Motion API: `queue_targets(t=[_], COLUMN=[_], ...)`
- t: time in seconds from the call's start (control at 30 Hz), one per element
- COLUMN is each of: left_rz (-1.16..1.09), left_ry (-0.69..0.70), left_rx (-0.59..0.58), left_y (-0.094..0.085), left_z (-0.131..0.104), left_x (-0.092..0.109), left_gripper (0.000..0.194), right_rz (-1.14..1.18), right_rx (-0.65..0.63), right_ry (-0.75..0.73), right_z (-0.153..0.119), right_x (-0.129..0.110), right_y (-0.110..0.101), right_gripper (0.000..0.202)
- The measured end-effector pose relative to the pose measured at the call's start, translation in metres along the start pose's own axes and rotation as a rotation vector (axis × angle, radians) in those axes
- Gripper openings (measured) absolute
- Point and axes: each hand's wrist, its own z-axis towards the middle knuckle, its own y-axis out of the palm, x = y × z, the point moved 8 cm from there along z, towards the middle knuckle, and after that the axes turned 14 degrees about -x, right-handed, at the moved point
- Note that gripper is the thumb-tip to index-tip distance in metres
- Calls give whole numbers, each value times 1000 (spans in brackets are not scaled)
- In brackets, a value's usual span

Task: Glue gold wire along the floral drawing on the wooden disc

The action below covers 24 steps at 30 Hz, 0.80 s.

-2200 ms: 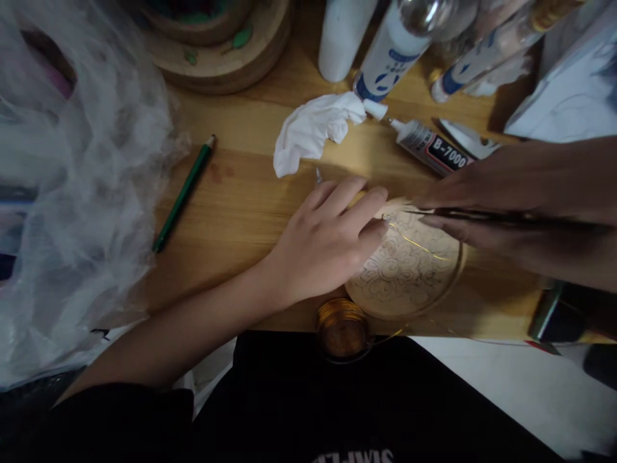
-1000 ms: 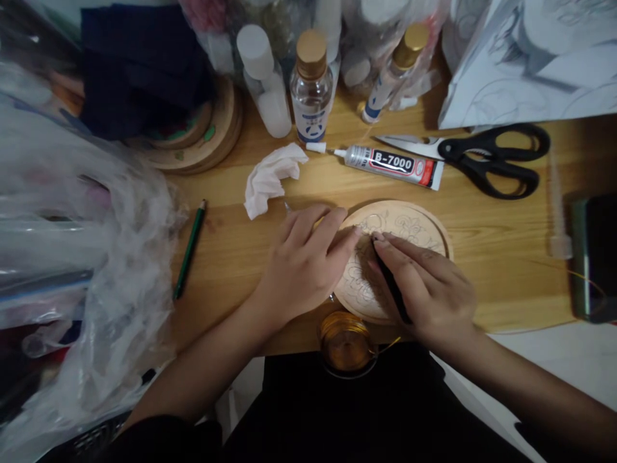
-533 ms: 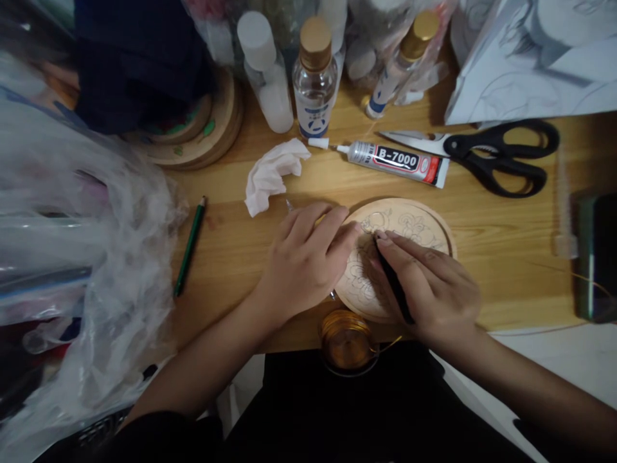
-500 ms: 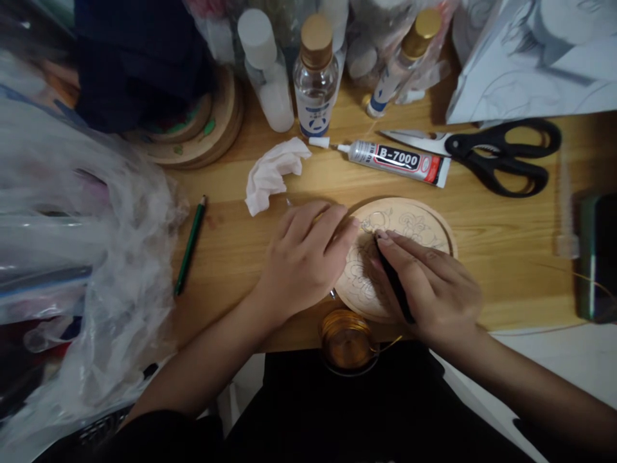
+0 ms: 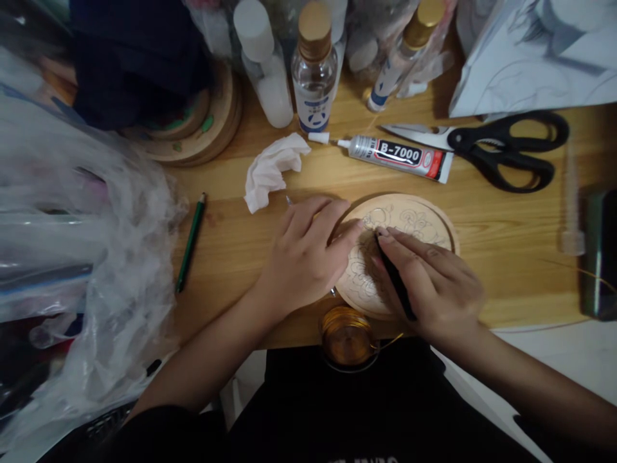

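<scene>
A round wooden disc [image 5: 357,292] with flower outlines drawn on it lies near the table's front edge. My right hand [image 5: 436,283] rests over its right part, closed around a slim black tool, apparently tweezers [image 5: 398,286]. The tool's tip is hidden by my fingertips near the disc's middle. At the disc's left side lies my left hand [image 5: 306,260], fingers apart, the thumb reaching onto the drawn surface. Beneath that palm, a thin pen-like thing [image 5: 332,292] shows only at its ends. Just below the disc, a spool of copper-coloured wire [image 5: 348,337] sits at the edge.
Beyond the disc lie a B-7000 glue tube [image 5: 398,154], black-handled scissors [image 5: 506,148] and a crumpled tissue [image 5: 274,168]. Capped bottles [image 5: 315,71] stand behind. A green pencil [image 5: 191,243] and plastic bags [image 5: 120,257] are to the left, a phone [image 5: 600,257] to the right.
The view has shifted slightly. My left thumb has spread a little from the index finger. My right hand keeps its hold on the tweezers at nearly the same spot.
</scene>
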Motion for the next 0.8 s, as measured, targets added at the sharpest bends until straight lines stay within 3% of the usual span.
queue_targets(t=[0.23, 0.43, 0.57, 0.8], left_rz=[62, 33, 19, 34], left_ry=[-4, -11, -5, -3], left_rx=[-37, -43, -72, -86], left_y=[1, -2, -1, -1], left_z=[1, 2, 3, 3], left_x=[2, 1, 0, 0], left_gripper=[19, 15, 15, 18], right_rz=[23, 354, 630, 715], right_rx=[-9, -11, -85, -182], right_ry=[27, 161, 109, 48], right_z=[2, 10, 31, 46], right_x=[4, 31, 43, 48], right_y=[-4, -14, -10, 2], right_gripper=[36, 32, 19, 19])
